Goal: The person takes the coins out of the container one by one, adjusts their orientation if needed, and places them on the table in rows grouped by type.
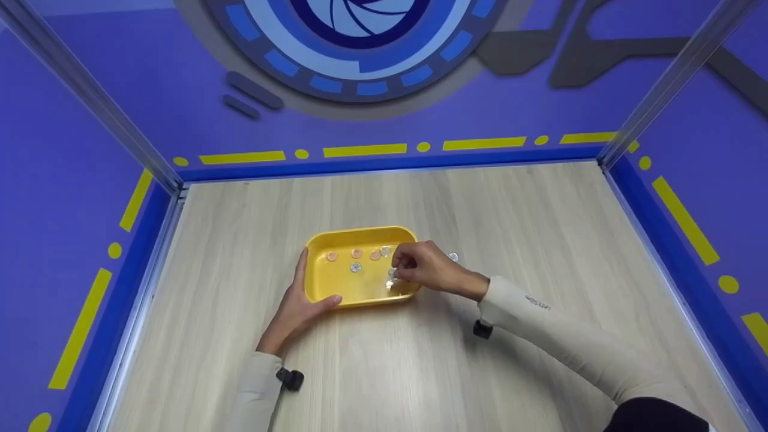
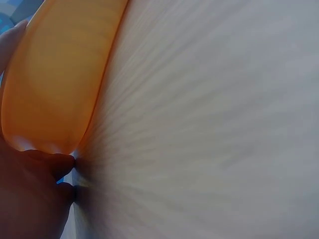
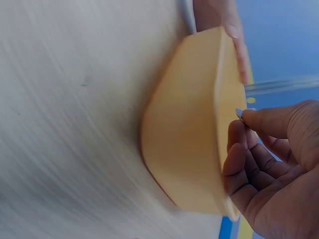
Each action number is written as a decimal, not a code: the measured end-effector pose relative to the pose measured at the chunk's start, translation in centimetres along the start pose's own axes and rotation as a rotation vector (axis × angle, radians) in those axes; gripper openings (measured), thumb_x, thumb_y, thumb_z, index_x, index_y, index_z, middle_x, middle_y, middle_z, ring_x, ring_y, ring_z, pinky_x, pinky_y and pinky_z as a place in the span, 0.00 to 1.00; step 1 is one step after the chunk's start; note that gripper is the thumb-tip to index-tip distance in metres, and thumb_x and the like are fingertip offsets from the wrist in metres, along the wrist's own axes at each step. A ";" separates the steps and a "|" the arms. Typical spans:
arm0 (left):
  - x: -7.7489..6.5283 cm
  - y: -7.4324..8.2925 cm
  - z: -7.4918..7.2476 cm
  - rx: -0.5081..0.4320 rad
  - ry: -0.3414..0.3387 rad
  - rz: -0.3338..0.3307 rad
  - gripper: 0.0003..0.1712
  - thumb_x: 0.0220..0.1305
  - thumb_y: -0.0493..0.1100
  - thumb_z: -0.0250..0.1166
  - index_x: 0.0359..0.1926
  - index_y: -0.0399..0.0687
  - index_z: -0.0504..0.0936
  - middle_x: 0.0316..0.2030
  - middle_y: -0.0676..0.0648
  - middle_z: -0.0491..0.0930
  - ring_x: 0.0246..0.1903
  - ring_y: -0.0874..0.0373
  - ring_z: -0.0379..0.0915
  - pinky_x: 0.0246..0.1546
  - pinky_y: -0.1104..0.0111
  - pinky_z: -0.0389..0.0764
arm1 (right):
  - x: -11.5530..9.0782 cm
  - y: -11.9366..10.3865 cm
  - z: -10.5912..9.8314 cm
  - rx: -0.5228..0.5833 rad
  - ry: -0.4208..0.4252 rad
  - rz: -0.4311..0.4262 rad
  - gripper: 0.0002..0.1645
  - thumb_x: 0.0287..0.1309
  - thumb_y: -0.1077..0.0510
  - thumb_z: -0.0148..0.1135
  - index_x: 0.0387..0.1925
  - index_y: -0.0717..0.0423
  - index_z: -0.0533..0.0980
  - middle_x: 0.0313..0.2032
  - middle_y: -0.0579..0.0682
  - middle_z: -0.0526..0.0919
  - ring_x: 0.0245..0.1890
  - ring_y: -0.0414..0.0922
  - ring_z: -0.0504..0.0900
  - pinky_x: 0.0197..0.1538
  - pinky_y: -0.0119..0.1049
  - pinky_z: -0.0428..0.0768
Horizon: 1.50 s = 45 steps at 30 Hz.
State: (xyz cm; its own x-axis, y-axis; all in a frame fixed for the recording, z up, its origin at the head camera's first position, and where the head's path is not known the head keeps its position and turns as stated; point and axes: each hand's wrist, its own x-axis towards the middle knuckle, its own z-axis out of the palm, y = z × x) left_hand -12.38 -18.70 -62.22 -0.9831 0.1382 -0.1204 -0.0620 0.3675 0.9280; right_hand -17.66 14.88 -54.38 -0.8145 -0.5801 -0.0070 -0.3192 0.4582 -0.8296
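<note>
A yellow plastic tray [image 1: 345,295] with rounded corners stands on the table. My left hand [image 1: 298,306] grips its left end, the thumb over the near rim and the fingers along the outer wall. In the right wrist view, my right hand [image 3: 271,169] pinches a small silver coin [image 3: 239,113] between thumb and index finger, at the tray's rim. From the head, that right hand [image 1: 429,265] is over the tray's right end. Inside lie three copper coins [image 1: 332,256] and several silver coins [image 1: 356,267]. The left wrist view shows the tray's outer wall [image 2: 60,74] beside my fingers.
Another silver coin [image 1: 453,257] lies on the wooden table [image 1: 384,372], just beyond my right wrist. Blue panels with yellow marks [image 1: 365,150] border the table at the back and both sides, with metal posts [image 1: 609,153] at the corners.
</note>
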 end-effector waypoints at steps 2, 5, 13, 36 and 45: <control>-0.1 0.0 0.0 0.000 -0.001 0.001 0.77 0.58 0.55 0.85 0.92 0.64 0.37 0.67 0.41 0.80 0.50 0.51 0.79 0.57 0.61 0.77 | -0.4 0.0 -0.6 0.036 0.022 0.013 0.05 0.68 0.68 0.73 0.42 0.59 0.85 0.34 0.48 0.89 0.33 0.40 0.83 0.39 0.32 0.83; -0.1 -0.1 0.0 0.000 0.000 -0.004 0.78 0.58 0.56 0.86 0.91 0.65 0.37 0.71 0.42 0.77 0.52 0.51 0.78 0.59 0.61 0.76 | -0.8 0.2 -1.6 0.084 0.066 0.035 0.05 0.68 0.69 0.73 0.42 0.59 0.85 0.35 0.50 0.89 0.33 0.43 0.85 0.39 0.37 0.87; -0.3 0.0 -0.1 -0.009 0.000 -0.016 0.78 0.57 0.56 0.86 0.91 0.68 0.36 0.73 0.44 0.76 0.55 0.51 0.78 0.62 0.60 0.76 | -2.2 1.6 -3.3 0.129 0.118 0.088 0.05 0.68 0.69 0.74 0.43 0.62 0.85 0.35 0.55 0.89 0.33 0.49 0.85 0.35 0.33 0.84; -0.1 -0.1 -0.1 -0.016 -0.002 -0.012 0.76 0.59 0.55 0.85 0.91 0.67 0.38 0.66 0.42 0.81 0.47 0.49 0.79 0.55 0.62 0.76 | -7.2 9.3 -5.8 0.117 0.343 0.266 0.05 0.64 0.70 0.72 0.41 0.67 0.85 0.31 0.53 0.86 0.28 0.41 0.80 0.31 0.29 0.77; -0.1 0.1 0.0 0.006 0.004 -0.015 0.78 0.58 0.57 0.86 0.91 0.67 0.37 0.70 0.43 0.78 0.48 0.52 0.79 0.56 0.62 0.77 | -8.0 11.6 -6.0 0.089 0.370 0.374 0.06 0.66 0.67 0.75 0.41 0.65 0.84 0.30 0.50 0.85 0.25 0.40 0.78 0.27 0.30 0.76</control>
State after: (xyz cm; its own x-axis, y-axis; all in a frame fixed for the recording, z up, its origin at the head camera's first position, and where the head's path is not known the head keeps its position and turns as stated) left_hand -12.29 -18.64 -62.13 -0.9827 0.1287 -0.1331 -0.0760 0.3752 0.9238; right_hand -17.73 28.89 -60.57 -0.9863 -0.1047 -0.1275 0.0550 0.5200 -0.8524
